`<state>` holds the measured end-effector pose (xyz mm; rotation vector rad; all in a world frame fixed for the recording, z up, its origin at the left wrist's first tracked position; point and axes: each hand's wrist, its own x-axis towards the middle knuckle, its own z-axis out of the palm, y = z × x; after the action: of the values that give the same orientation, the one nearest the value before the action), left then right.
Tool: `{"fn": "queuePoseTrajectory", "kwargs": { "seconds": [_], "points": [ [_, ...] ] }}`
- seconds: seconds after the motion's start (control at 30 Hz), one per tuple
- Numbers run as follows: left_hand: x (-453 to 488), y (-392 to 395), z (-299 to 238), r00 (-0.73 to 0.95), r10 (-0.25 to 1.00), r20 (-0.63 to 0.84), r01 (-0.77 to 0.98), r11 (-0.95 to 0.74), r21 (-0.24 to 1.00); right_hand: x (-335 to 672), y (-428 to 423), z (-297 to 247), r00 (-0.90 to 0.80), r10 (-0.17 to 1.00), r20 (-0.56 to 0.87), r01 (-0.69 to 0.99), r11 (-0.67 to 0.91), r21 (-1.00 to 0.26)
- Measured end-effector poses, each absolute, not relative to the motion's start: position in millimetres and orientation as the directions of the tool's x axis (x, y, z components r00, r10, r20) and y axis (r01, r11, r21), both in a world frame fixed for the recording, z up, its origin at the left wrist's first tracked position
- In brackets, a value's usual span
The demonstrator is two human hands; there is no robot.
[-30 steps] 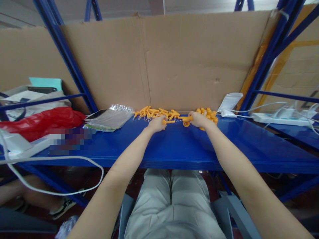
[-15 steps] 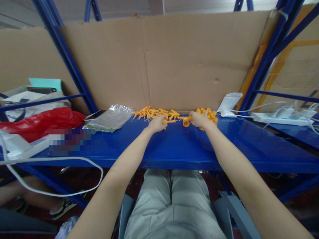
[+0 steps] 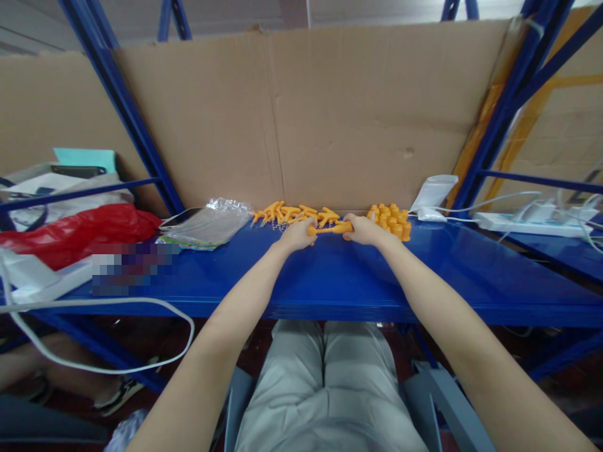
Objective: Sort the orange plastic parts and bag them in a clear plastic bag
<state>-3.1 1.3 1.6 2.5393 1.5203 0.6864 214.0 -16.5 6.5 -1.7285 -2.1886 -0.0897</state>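
Note:
My left hand (image 3: 300, 234) is closed around one end of an orange rod with a screw-like ridged shaft (image 3: 324, 231), which points right. My right hand (image 3: 363, 230) is closed on an orange plastic piece (image 3: 343, 227), whose near end meets the tip of the rod. How far the rod goes into that piece is too small to tell. Just behind my left hand lies a pile of orange forked plastic parts (image 3: 282, 212) with thin metal chains. Right of my right hand stands a cluster of orange knob-like pieces (image 3: 394, 221).
A blue shelf (image 3: 330, 276) bears everything, backed by a cardboard sheet (image 3: 339, 119). Clear plastic bags (image 3: 207, 226), a red bag (image 3: 89, 229) and a looped white cable (image 3: 188, 326) are at left. A white power strip (image 3: 532, 224) with cables lies at right.
My right hand has moved left from the orange cluster, bringing its orange piece against the ridged rod. My left hand has stayed nearly in place.

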Motion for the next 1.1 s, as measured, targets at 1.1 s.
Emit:
{"fn": "queuePoseTrajectory", "kwargs": {
  "seconds": [1.1],
  "points": [
    [-7, 7, 0, 0.288, 0.841, 0.457, 0.854, -0.442, 0.276, 220, -17, 18, -0.188, 0.93, 0.315, 0.774, 0.338, -0.535]
  ]
}}
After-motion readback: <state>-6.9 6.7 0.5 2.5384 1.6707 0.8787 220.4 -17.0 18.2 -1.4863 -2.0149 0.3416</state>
